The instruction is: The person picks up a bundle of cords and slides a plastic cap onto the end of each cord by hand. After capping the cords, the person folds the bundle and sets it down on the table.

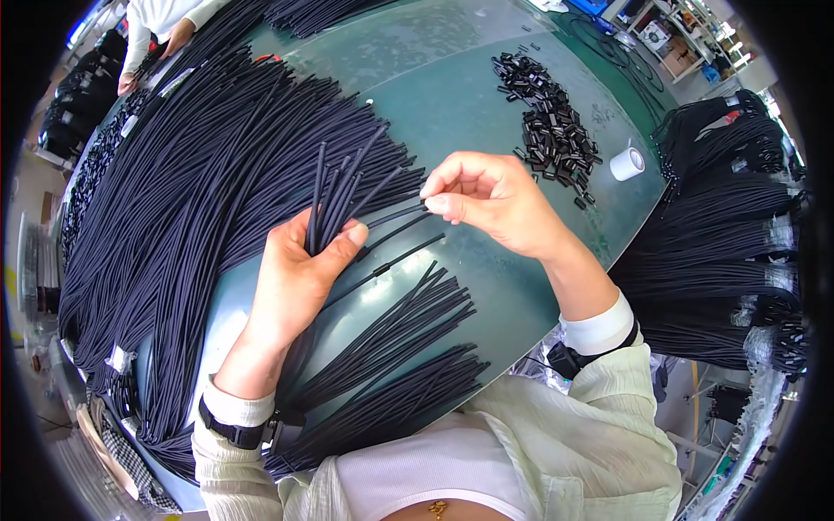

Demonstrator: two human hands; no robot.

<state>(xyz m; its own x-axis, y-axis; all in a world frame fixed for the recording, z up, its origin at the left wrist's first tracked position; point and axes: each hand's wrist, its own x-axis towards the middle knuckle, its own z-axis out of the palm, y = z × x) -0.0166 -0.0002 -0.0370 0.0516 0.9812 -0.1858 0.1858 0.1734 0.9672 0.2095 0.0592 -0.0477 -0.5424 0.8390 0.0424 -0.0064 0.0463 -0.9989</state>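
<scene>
My left hand (295,273) is closed around a loose bunch of black cables (334,191), their cut ends sticking up past the thumb. To its right, my right hand (499,204) pinches the end of a single black cable (393,214) between thumb and forefinger. Whether a small piece also sits in that pinch is too small to tell. Just below, a separate cable carries a short black sleeve (381,270) partway along it. Two smaller groups of cables (391,334) lie fanned out nearer my body.
A large heap of black cables (200,174) covers the table's left side. Short black tubes (556,126) are piled at the far right, beside a white roll (627,163). Bundled cables (721,252) stand right of the table edge. Another person's hand (180,37) works at the far left.
</scene>
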